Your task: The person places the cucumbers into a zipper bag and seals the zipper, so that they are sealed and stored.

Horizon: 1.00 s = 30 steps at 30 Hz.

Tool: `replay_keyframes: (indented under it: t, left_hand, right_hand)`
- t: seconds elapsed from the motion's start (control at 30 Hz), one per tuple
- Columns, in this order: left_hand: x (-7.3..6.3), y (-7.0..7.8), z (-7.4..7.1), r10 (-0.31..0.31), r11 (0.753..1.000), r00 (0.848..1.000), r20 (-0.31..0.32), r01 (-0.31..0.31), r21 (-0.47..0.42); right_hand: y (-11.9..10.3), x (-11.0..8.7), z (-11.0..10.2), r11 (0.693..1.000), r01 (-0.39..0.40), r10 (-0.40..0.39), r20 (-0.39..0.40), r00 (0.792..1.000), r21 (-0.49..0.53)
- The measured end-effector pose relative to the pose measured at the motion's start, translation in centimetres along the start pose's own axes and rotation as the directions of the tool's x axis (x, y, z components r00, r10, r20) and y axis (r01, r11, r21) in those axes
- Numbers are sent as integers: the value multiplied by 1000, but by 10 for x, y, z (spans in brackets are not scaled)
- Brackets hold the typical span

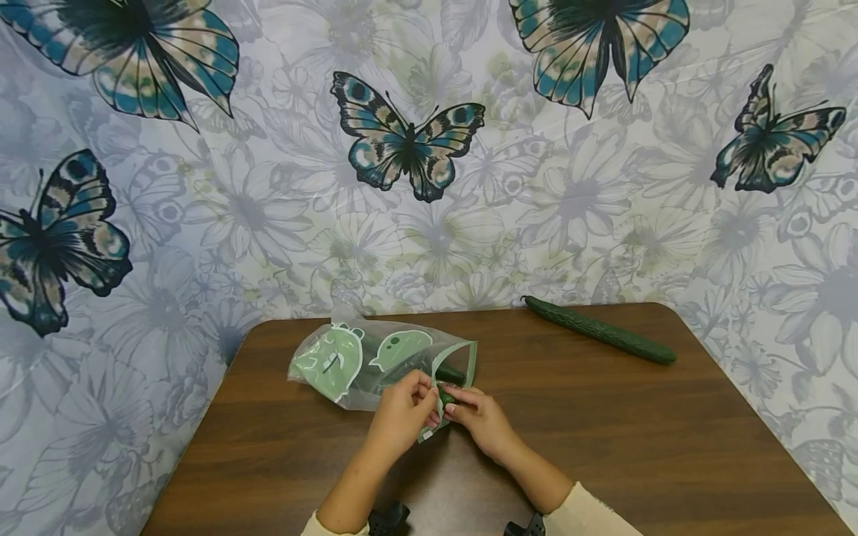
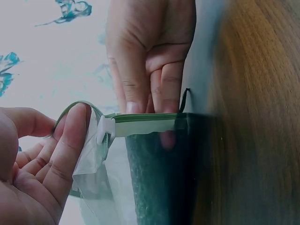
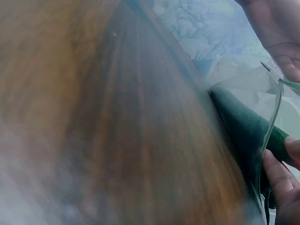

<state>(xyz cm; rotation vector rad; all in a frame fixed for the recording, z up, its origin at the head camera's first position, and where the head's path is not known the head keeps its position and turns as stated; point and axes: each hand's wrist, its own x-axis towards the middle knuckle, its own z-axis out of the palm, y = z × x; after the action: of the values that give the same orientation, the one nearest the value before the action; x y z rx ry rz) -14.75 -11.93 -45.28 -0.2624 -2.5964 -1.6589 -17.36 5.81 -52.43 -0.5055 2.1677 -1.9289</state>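
A clear zip bag (image 1: 375, 402) with green printed shapes lies on its side, its green-edged mouth toward the right. My left hand (image 1: 404, 409) pinches the rim near a white zip slider (image 2: 106, 129). At the mouth, my right hand (image 1: 485, 424) holds the end of a cucumber (image 3: 280, 140) between thumb and fingers; most of that cucumber is inside the bag. Another dark green cucumber (image 1: 450, 374) shows through the mouth, beyond the hands. In the left wrist view, the right hand's fingertips (image 2: 133, 107) are right at the green rim, with a thin stem beside them.
One more long cucumber (image 1: 599, 329) lies slantwise at the back right of the brown wooden table (image 1: 637, 432). Behind the table's far edge hangs a cloth (image 1: 570, 223) printed with flowers and butterflies. Dark wrist mounts show at the bottom, by the sleeves (image 1: 590, 514).
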Motion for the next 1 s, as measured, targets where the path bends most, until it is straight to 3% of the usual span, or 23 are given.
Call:
replay_keyframes:
  t: [0.2, 0.37, 0.5, 1.0]
  left_hand:
    - [0, -2, 0, -11, 1000, 1000, -1, 11, 21]
    - [0, -3, -1, -18, 1000, 1000, -6, 18, 24]
    - [0, -3, -2, -28, 999, 1000, -10, 28, 29]
    - [3, -2, -3, -37, 999, 999, -19, 37, 6]
  right_hand:
    - [6, 0, -2, 999, -36, 36, -12, 999, -31]
    - [7, 2, -1, 984, 21, -28, -36, 999, -177]
    - [5, 2, -4, 974, 40, -48, -32, 998, -225]
    - [-23, 8, -48, 986, 39, -52, -76, 996, -162]
